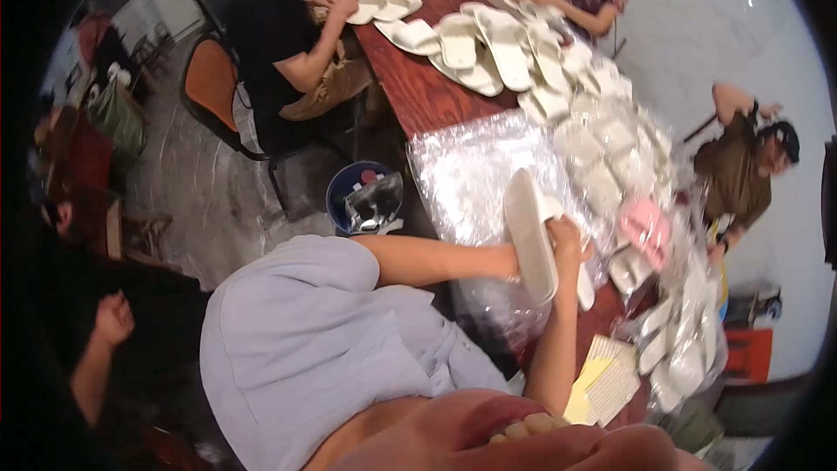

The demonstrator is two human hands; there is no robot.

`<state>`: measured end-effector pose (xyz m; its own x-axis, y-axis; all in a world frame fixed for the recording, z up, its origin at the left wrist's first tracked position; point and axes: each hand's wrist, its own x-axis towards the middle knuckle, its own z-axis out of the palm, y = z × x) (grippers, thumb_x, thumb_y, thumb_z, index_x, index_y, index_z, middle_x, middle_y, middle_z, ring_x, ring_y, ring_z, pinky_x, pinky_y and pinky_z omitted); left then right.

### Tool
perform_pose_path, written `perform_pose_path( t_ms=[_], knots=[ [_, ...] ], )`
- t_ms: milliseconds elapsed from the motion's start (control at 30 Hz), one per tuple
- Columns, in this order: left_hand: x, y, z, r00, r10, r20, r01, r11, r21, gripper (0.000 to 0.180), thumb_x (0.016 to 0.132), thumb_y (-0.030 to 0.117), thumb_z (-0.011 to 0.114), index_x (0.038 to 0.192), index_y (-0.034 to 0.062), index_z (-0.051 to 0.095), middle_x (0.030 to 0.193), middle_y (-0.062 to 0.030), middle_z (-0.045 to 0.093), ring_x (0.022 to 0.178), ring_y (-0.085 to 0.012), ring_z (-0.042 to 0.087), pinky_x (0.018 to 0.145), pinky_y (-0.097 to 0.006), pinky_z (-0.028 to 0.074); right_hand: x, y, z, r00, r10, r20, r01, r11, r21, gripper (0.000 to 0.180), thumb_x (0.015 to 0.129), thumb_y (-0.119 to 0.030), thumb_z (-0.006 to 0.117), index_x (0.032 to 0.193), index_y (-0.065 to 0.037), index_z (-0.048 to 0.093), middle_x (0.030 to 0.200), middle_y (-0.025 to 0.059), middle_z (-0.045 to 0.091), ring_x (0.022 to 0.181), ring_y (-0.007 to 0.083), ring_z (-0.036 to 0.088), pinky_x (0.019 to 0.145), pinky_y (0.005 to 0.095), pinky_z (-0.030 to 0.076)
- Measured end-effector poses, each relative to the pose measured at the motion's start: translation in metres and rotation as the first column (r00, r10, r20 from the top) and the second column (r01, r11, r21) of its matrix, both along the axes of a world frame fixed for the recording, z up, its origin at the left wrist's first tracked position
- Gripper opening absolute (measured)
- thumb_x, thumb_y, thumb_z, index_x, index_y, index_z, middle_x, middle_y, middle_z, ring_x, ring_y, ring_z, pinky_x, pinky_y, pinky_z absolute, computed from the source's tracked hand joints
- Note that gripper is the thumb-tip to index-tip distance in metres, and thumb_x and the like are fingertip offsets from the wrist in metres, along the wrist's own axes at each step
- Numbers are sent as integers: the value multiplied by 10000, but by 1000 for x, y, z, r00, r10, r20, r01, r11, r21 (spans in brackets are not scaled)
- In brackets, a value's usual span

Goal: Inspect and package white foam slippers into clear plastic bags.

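Observation:
A white slipper (530, 235) is held up on edge over the table, its textured sole facing me. My right hand (567, 242) is closed on it, fingers bent at its upper side. Part of a second white slipper (586, 290) shows beyond that hand; I cannot tell whether it is held too. My left hand (507, 263) reaches in from the left and passes behind the sole, which hides its fingers. Under both hands lies a stack of clear plastic bags (479, 166).
White slippers (501, 44), loose and bagged, cover much of the reddish wooden table (397, 61). A pink slipper pair (643, 231) lies right of my hands, with cards (606, 379) nearer me. A blue bin (349, 196) stands on the floor. Several people are around the table.

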<state>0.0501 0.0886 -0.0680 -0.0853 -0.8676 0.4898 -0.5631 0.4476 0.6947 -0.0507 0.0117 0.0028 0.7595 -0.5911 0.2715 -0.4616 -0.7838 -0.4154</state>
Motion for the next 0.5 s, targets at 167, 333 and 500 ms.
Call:
perform_pose_path(
  t_ms=[167,333,500],
  knots=[
    [-5,-2,-17,956,104,273,-78,992,-102,466,865,234,634,1289,60,553,1297,-162,560,1182,-268,546,1022,-378,421,20,11,-5,960,65,271,-12,981,-193,279,685,-100,711,962,-112,678,1014,22,665,1070,229,586,1046,618,212],
    [-1,0,4,917,121,380,-131,991,0,318,865,200,588,1136,40,632,1190,-189,615,1096,-362,585,986,-456,435,19,-15,0,932,125,340,-84,988,-132,250,661,-33,657,909,-68,664,996,85,657,973,278,589,938,478,371],
    [3,20,49,911,-171,376,95,973,211,292,912,205,563,1081,-17,648,1106,-225,636,1101,-387,570,1006,-454,412,14,-21,12,915,216,340,-132,959,-252,325,628,79,610,932,-28,652,1046,152,623,998,354,545,862,428,446]
  ],
)
